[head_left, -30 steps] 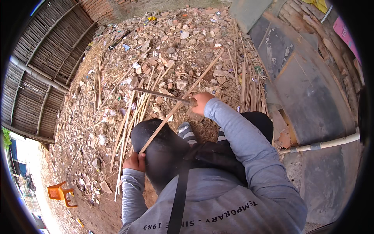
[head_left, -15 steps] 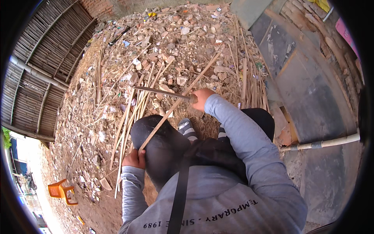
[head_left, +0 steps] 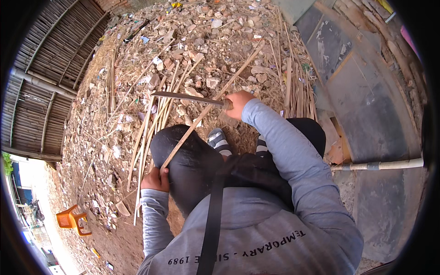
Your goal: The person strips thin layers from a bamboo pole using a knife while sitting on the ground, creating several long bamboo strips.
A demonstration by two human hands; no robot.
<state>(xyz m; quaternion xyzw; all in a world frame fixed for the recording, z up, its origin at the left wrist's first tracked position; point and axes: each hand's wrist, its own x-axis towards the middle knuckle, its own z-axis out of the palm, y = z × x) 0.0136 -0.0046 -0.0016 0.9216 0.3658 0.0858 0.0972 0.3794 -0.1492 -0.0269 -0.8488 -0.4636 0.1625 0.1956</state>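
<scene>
My right hand is closed round the wooden handle of a machete. The machete's dark, slightly curved blade points left and crosses a long bamboo strip just beside the handle. Pinched in my left hand is the near end of that strip, by the outer side of my left knee. From there the strip slants over the knee and away to the upper right, its far end above the rubble. Several more bamboo strips lie on the ground beside my left leg.
Rubble and dry straw cover the ground ahead. More strips lie right of my feet. Large dark panels and a pale pole line the right side. A woven bamboo wall and an orange plastic chair are left.
My right hand and the machete have shifted slightly away from me along the strip, and more of the blade's flat side shows. My left hand keeps its grip on the near end.
</scene>
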